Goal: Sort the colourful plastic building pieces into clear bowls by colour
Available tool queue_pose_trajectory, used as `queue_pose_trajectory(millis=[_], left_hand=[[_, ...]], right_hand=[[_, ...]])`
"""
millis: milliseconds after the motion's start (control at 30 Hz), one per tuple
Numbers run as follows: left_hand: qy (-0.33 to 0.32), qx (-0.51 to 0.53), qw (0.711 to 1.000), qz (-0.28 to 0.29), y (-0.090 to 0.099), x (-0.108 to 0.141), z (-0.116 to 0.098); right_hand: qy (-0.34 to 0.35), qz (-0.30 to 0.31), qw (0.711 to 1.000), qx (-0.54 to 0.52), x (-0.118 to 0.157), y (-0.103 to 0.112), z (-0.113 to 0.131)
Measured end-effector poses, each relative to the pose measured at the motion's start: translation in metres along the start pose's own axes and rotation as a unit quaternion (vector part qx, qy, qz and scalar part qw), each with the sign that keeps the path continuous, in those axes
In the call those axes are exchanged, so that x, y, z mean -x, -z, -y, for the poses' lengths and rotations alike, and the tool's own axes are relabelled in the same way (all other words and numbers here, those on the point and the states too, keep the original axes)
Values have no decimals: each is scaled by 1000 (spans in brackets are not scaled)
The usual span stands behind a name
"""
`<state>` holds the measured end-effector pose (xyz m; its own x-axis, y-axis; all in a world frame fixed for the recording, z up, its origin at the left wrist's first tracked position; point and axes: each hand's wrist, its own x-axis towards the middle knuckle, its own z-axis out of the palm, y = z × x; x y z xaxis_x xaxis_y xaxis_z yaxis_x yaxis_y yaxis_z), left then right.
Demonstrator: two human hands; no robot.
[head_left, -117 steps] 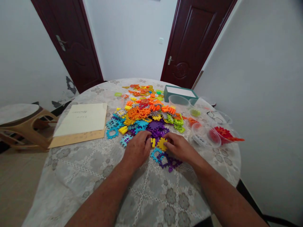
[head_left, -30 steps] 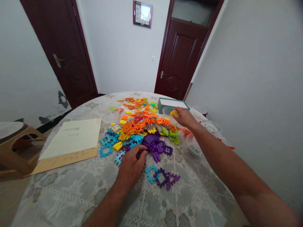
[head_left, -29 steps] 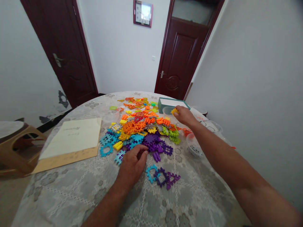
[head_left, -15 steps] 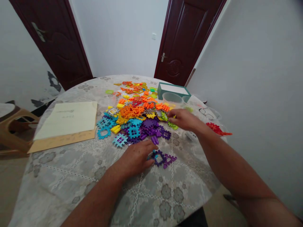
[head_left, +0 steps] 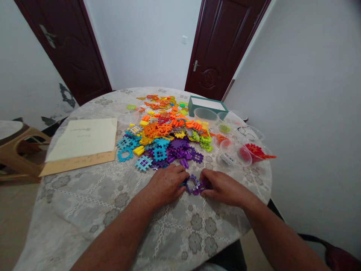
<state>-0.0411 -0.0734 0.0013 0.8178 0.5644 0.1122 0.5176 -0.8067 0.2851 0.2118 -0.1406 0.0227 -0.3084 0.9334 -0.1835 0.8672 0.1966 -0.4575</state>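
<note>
Close to the table's near side, my left hand (head_left: pixel 168 185) is closed on the left side of a purple toothed building piece (head_left: pixel 195 191) with an open middle. A bit of blue shows under its fingers. My right hand (head_left: pixel 222 187) pinches the right end of the same purple group, where a purple triangular piece is mostly hidden by the fingers. Just beyond both hands lies a heap of interlocking plastic pieces: blue window pieces (head_left: pixel 160 154), purple pieces (head_left: pixel 180 144), orange pieces (head_left: pixel 158 130) and green pieces (head_left: pixel 205 141).
Left of the heap lies paper on brown cardboard (head_left: pixel 84 137). A green box (head_left: pixel 208 105) stands at the back right. Clear plastic tubs (head_left: pixel 205 114) line the right side, one with red pieces (head_left: pixel 255 149). A patterned cloth (head_left: pixel 135 222) covers the round table.
My right hand has come from the heap's right edge down to the purple pieces beside my left hand. My left hand stays nearly in place, still holding.
</note>
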Motion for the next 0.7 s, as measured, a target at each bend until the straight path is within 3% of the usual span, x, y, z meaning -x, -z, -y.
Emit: queue_pose_trajectory(millis=[167,333,500,633,700], left_hand=[[5,7,1000,-6,-2,-3,-3],[29,62,996,-54,-3,-5,-2],[99,123,976,-152,-9,-7,7],[143,136,961,-193,-11,-7,13],[164,143,954,-207,-9,-6,15]], right_hand=[[20,22,997,-71,-8,1,-5],[16,-46,980,-192,-26,-10,-7],[-40,-42,918,-392,-53,-17,3],[-22,-23,863,-504,-75,-19,19],[1,-19,849,-528,-84,-22,24]])
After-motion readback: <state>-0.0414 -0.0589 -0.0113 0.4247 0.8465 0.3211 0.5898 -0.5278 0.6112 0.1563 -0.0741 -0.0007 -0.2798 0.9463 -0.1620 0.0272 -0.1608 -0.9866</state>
